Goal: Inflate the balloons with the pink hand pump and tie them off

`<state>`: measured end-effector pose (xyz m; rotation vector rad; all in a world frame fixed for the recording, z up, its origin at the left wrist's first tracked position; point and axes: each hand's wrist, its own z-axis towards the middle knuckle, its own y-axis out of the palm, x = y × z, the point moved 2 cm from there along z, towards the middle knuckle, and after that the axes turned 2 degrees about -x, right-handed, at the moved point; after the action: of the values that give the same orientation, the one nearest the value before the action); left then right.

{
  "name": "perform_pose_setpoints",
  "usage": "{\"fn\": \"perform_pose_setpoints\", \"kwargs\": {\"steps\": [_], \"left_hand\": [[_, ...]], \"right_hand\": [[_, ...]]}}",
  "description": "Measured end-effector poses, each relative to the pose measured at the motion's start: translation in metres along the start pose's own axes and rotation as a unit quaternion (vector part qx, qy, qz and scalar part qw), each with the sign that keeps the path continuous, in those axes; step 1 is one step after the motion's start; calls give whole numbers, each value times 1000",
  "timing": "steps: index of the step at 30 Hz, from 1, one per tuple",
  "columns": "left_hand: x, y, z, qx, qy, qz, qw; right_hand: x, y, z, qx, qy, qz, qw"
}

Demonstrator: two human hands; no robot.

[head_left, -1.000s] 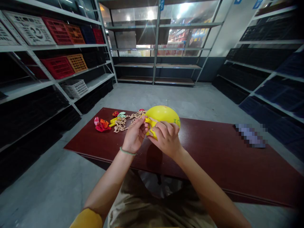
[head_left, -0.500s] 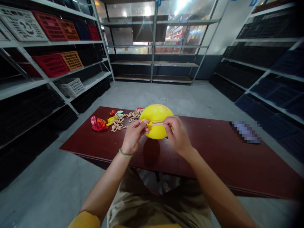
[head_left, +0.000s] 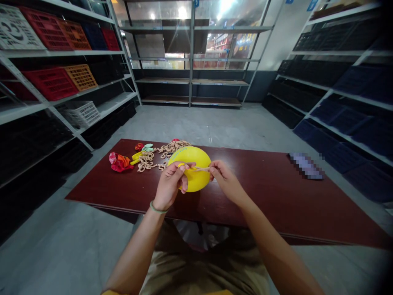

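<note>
An inflated yellow balloon (head_left: 196, 178) with printing on it hangs over the table. My left hand (head_left: 172, 180) pinches its neck, thumb against forefinger. My right hand (head_left: 224, 176) is closed on the end of a tan rubber band (head_left: 202, 169), stretched across the balloon's front to the left fingertips. How the band sits around the neck is too small to tell. Left of the balloon lies a tangle of tan ring-like links (head_left: 146, 159). Beside it are a crumpled pink, red and orange bundle (head_left: 119, 162), yellow strips (head_left: 136, 158) and a pale green limp piece (head_left: 147, 148).
The dark red table (head_left: 258, 196) spans the front. A pixelated flat object (head_left: 306, 166) lies at its right end. Shelves with red crates (head_left: 50, 84) and a white crate (head_left: 82, 114) stand left, dark crates (head_left: 325, 76) right, and a metal rack (head_left: 190, 78) at the back.
The balloon has tilted and dropped slightly, its printing now at the upper left. The band looks narrower between my hands. The whole view has shifted a little.
</note>
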<state>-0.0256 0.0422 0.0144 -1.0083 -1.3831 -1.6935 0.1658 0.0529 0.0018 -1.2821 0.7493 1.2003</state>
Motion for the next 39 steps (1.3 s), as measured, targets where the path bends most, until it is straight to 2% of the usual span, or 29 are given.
{"fn": "perform_pose_setpoints", "kwargs": {"steps": [2, 10, 19, 28, 31, 35, 39], "left_hand": [[0, 1, 0, -5, -2, -8, 1000], [-6, -4, 3, 35, -8, -21, 999], [-7, -11, 4, 77, -26, 41, 996], [0, -13, -2, -2, 1, 103, 995], [4, -12, -4, -14, 15, 135, 991], [8, -9, -6, -44, 27, 177, 983], [8, -9, -7, -81, -18, 176, 981]], "right_hand": [[1, 0, -1, -1, -3, -5, 1000], [-8, 6, -5, 6, -45, -64, 997], [-9, 7, -10, -1, -91, -106, 990], [-21, 4, -12, -26, -134, -175, 975], [-31, 4, -17, -28, -201, -217, 955], [-48, 9, -27, -68, -308, -304, 899], [-60, 13, -33, -108, -400, -340, 844]]}}
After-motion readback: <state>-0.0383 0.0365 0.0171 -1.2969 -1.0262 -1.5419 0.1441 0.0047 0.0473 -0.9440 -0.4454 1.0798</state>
